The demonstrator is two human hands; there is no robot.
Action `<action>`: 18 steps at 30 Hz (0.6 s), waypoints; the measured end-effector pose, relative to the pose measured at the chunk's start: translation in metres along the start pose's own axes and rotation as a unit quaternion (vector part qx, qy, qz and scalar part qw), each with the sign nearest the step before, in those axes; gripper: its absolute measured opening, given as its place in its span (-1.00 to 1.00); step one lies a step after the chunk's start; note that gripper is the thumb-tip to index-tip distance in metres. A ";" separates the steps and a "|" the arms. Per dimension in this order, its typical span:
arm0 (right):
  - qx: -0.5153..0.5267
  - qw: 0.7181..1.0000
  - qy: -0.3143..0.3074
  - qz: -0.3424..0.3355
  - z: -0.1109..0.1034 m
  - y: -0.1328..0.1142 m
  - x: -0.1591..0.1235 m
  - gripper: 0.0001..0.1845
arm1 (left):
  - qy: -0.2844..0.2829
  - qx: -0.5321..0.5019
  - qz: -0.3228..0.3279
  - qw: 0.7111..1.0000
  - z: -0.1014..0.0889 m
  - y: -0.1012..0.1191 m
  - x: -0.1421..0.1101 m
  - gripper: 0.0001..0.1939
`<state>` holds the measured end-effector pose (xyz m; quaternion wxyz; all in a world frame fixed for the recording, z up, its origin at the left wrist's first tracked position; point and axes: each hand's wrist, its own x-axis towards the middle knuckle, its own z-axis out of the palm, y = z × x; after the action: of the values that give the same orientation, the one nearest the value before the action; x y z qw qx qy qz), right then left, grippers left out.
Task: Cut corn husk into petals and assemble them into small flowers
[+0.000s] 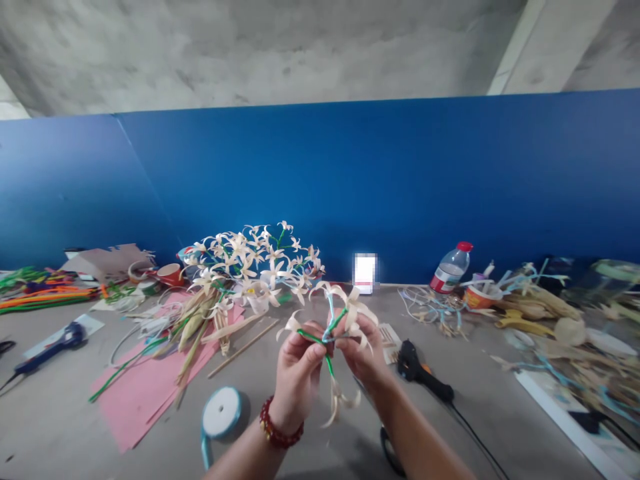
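My left hand (296,373), with a red bead bracelet on the wrist, and my right hand (361,347) are raised together above the table. Both pinch a small cluster of cream straw flowers on green and pale blue stems (334,319). My left fingers close on a green stem; my right fingers close round the flowers' base. One flower hangs down between my wrists. A larger bouquet of the same cream flowers (255,263) lies on a pink sheet (150,380) to the left behind my hands.
A roll of light blue ribbon (221,413) lies by my left wrist. A black glue gun (417,370) with its cord lies at the right. A blue glue gun (50,347), coloured pipe cleaners (40,297), a plastic bottle (450,268) and dried husks (540,307) line the blue partition.
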<state>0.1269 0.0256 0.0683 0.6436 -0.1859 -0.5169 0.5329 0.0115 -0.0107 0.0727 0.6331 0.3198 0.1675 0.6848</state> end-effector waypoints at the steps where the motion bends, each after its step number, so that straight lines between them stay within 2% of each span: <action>1: 0.004 1.000 0.001 0.000 0.000 -0.001 0.000 -0.74 | 0.002 0.007 0.010 1.000 -0.002 -0.002 0.001 -0.83; 7: 0.010 1.000 0.013 0.001 -0.003 0.000 -0.002 -0.73 | -0.015 0.048 0.050 0.997 -0.010 -0.005 0.003 -0.88; 14: 0.002 0.999 0.025 0.023 -0.005 0.003 -0.006 -0.74 | -0.047 0.090 0.062 0.993 -0.012 -0.005 0.001 -0.91; 18: 0.003 0.998 0.049 0.045 -0.003 0.000 -0.005 -0.72 | -0.040 0.099 0.030 0.994 -0.014 -0.006 -0.001 -0.89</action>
<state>0.1307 0.0218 0.0648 0.6442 -0.2324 -0.4743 0.5533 0.0070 -0.0083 0.0582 0.5839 0.4128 0.1993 0.6700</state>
